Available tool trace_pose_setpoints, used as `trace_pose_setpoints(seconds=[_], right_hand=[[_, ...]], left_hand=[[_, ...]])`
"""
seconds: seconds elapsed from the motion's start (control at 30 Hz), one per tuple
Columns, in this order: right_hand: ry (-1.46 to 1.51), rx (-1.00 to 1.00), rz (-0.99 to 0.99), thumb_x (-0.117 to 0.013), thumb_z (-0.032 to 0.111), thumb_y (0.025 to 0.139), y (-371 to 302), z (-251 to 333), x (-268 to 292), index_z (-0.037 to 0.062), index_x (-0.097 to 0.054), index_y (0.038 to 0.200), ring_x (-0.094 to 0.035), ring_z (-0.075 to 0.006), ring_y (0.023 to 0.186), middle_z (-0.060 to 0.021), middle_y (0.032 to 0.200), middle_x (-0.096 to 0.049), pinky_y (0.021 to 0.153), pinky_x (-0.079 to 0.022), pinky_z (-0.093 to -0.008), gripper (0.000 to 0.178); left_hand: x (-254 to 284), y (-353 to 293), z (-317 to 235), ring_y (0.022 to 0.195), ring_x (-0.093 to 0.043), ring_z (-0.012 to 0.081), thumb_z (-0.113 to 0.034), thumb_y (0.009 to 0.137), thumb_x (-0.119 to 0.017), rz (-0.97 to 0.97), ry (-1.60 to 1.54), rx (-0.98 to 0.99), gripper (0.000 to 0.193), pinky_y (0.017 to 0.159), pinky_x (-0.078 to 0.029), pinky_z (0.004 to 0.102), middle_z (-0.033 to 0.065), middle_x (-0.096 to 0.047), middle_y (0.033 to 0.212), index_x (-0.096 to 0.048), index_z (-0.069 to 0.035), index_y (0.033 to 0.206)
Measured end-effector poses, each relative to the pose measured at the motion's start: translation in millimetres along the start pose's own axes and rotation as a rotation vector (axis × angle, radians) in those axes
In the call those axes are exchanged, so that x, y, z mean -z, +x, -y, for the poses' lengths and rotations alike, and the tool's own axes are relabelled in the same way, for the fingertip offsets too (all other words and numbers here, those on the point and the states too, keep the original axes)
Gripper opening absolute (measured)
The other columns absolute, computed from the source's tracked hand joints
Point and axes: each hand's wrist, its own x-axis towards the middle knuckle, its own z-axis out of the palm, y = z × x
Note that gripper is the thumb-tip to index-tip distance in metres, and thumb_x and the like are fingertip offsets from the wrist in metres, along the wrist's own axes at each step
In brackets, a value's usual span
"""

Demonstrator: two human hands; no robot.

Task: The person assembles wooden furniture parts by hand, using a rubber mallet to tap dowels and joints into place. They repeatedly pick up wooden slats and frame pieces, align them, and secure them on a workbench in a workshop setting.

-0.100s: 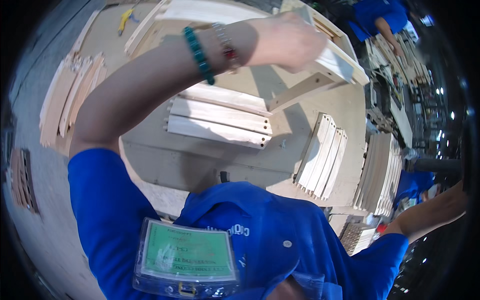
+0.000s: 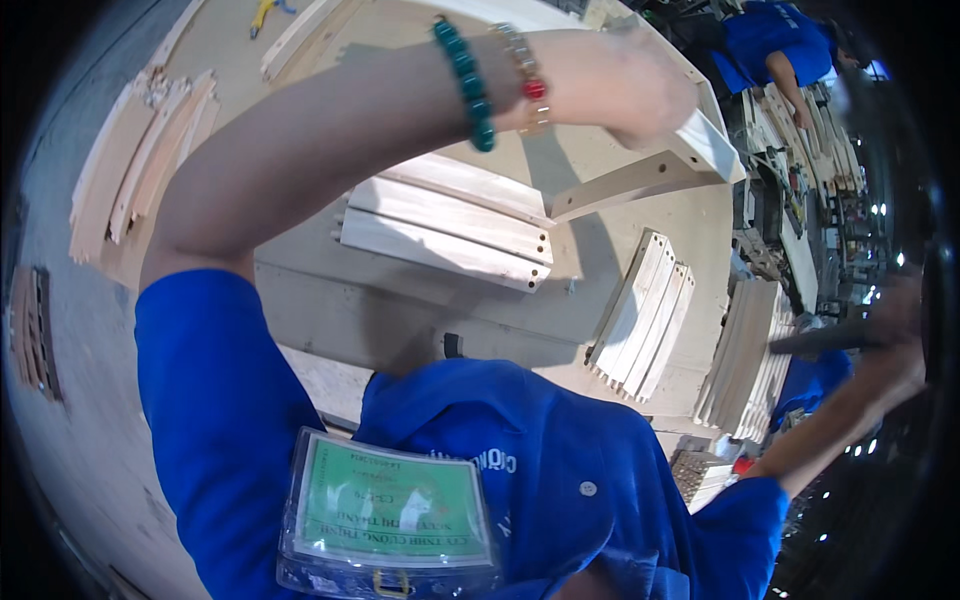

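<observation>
My left hand [image 2: 645, 90], a beaded bracelet at its wrist, is closed over the top rail of a pale wooden frame [image 2: 715, 145] at the upper right of the table. Its fingertips are partly hidden behind the hand. One wooden leg [image 2: 625, 188] slants from the frame down to the tabletop. Far out to the right, my raised right hand [image 2: 900, 315] is blurred and dim at the picture's rim. It grips a dark bar-like tool [image 2: 825, 338] whose exact kind I cannot make out. Beneath my left arm lie several flat wooden slats [image 2: 445, 235] with drilled holes.
Another slat bundle [image 2: 645, 315] lies near the table's right edge, beside a taller wood stack [image 2: 742, 360]. More pieces [image 2: 140, 165] sit at the left. A yellow tool [image 2: 262, 15] is at the far left. A co-worker in blue [image 2: 770, 45] stands beyond.
My left hand and the frame appear slightly farther right. My right arm has shifted a little inward, and the dark tool shows farther left, tilted differently.
</observation>
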Motion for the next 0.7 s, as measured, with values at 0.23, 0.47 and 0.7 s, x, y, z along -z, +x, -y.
trace_pose_setpoints(seconds=[0.23, 0.47, 0.7], right_hand=[[-0.011, -0.711, 0.413, -0.041, 0.053, 0.095, -27.1, -16.6, -14.5, 0.0119, -0.051, 0.094, -0.025, -0.0003, 0.039, 0.0089, 0.056, -0.032, 0.032, -0.019, -0.0176, 0.043], [0.198, -0.147, -0.048, -0.037, 0.050, 0.096, 12.6, 16.4, 18.4, 0.0095, -0.050, 0.095, -0.027, -0.0018, 0.041, 0.0069, 0.056, -0.031, 0.033, -0.021, -0.0181, 0.043], [-0.143, -0.487, 0.581, -0.037, 0.054, 0.096, -65.4, -49.0, -43.8, 0.0074, -0.051, 0.086, -0.029, -0.0023, 0.042, 0.0066, 0.055, -0.035, 0.039, -0.023, -0.0194, 0.049]], left_hand=[[10.8, -4.3, -12.7, 0.079, -0.067, 0.0315, -0.003, 0.065, -0.063, 0.208, -0.039, 0.102, 0.020, 0.067, -0.053, 0.0407, 0.0163, -0.067, 0.081, -0.066, 0.003, 0.085], [3.3, -8.2, -3.0, 0.071, -0.067, 0.0299, -0.008, 0.069, -0.063, 0.130, -0.014, 0.067, 0.021, 0.062, -0.051, 0.0390, 0.0170, -0.066, 0.073, -0.058, 0.004, 0.085], [17.9, -40.4, 2.9, 0.082, -0.065, 0.0293, -0.020, 0.073, -0.068, -0.075, 0.034, 0.052, 0.040, 0.066, -0.052, 0.0381, 0.0139, -0.065, 0.089, -0.055, -0.004, 0.107]])
